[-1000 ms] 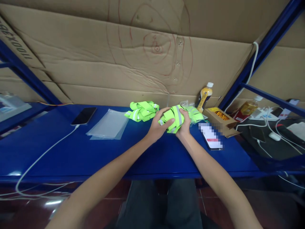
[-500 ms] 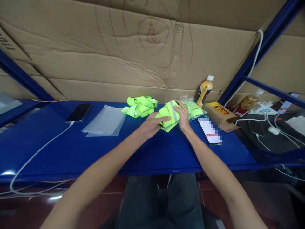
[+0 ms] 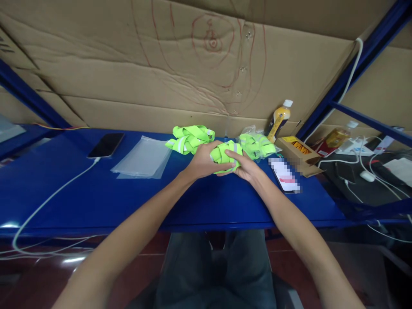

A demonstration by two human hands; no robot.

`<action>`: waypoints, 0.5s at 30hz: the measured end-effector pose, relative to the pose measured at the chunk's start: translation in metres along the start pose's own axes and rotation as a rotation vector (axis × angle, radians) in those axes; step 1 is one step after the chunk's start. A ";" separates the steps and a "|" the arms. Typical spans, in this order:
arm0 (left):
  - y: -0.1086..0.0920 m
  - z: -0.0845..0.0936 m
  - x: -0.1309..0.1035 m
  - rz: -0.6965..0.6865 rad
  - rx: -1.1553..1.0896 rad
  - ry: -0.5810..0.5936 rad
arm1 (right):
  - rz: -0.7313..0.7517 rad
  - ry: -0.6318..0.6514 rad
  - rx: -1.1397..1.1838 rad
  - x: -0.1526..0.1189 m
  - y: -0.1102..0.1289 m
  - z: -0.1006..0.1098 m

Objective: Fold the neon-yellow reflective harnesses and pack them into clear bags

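Observation:
A folded neon-green strap bundle [image 3: 226, 157] with grey reflective bands is held between both hands above the blue table. My left hand [image 3: 203, 162] wraps its left side, and my right hand [image 3: 247, 166] grips its right side with the thumb on top. Just behind my left hand lies a loose heap of green straps [image 3: 191, 139]. Behind my right hand is a clear bag with green straps inside [image 3: 256, 144]. Flat clear plastic bags [image 3: 143, 157] lie left of my hands.
On the blue table [image 3: 96, 193], a black phone [image 3: 106, 145] with a white cable lies left. To the right are a lit phone [image 3: 284, 175], an open cardboard box [image 3: 298, 154] and a yellow drink bottle [image 3: 278, 121]. Cardboard [image 3: 128, 86] lines the back.
Both hands have shifted their grip around the green bundle, which is now turned and looks more compact. My right hand has come down to its lower right side. The camera view has shifted slightly.

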State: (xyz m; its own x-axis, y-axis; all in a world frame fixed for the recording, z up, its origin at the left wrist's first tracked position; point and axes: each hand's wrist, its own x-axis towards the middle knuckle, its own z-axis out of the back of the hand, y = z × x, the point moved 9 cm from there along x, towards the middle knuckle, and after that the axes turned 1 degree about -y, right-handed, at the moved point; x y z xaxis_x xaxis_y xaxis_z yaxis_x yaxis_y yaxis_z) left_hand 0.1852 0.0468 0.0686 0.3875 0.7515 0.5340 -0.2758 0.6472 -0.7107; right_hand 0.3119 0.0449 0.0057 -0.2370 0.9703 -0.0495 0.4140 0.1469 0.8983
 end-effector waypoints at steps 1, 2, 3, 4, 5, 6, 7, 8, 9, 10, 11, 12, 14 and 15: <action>0.000 -0.001 0.000 -0.004 0.015 -0.011 | -0.009 -0.004 0.020 0.000 -0.001 0.001; -0.002 0.000 0.000 -0.024 0.037 -0.031 | -0.008 -0.015 0.035 0.000 -0.001 0.002; -0.004 0.002 0.001 -0.054 0.059 -0.061 | 0.000 -0.028 0.049 0.001 0.000 0.003; -0.007 0.004 0.001 -0.082 0.067 -0.095 | 0.012 -0.041 0.060 0.001 0.001 0.003; -0.009 0.007 0.002 -0.097 0.052 -0.132 | 0.028 -0.056 0.068 0.002 0.001 0.002; -0.009 0.011 0.002 -0.091 0.012 -0.173 | 0.054 -0.077 0.074 0.002 0.002 0.000; -0.007 0.014 0.002 -0.064 -0.049 -0.218 | 0.088 -0.103 0.078 0.002 0.003 -0.002; -0.004 0.017 0.001 -0.019 -0.120 -0.273 | 0.126 -0.134 0.084 0.002 0.004 -0.003; 0.000 0.020 -0.001 0.030 -0.193 -0.345 | 0.165 -0.167 0.091 0.002 0.005 -0.005; 0.005 0.024 -0.004 0.078 -0.265 -0.429 | 0.203 -0.203 0.100 0.001 0.005 -0.006; 0.011 0.025 -0.008 0.121 -0.330 -0.504 | 0.237 -0.232 0.109 0.000 0.005 -0.006; 0.015 0.025 -0.012 0.153 -0.384 -0.548 | 0.264 -0.253 0.119 -0.001 0.005 -0.007; 0.020 0.018 -0.015 0.181 -0.452 -0.559 | 0.289 -0.268 0.141 -0.003 0.004 -0.008; 0.021 0.014 -0.015 0.183 -0.464 -0.544 | 0.279 -0.260 0.151 -0.003 0.002 -0.008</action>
State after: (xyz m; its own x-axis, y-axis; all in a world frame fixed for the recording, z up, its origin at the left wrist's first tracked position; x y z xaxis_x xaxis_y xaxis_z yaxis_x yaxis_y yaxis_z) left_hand 0.1610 0.0508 0.0521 -0.1530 0.8777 0.4542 0.1525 0.4750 -0.8666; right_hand 0.3061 0.0409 0.0115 0.1253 0.9902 0.0612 0.5595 -0.1214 0.8199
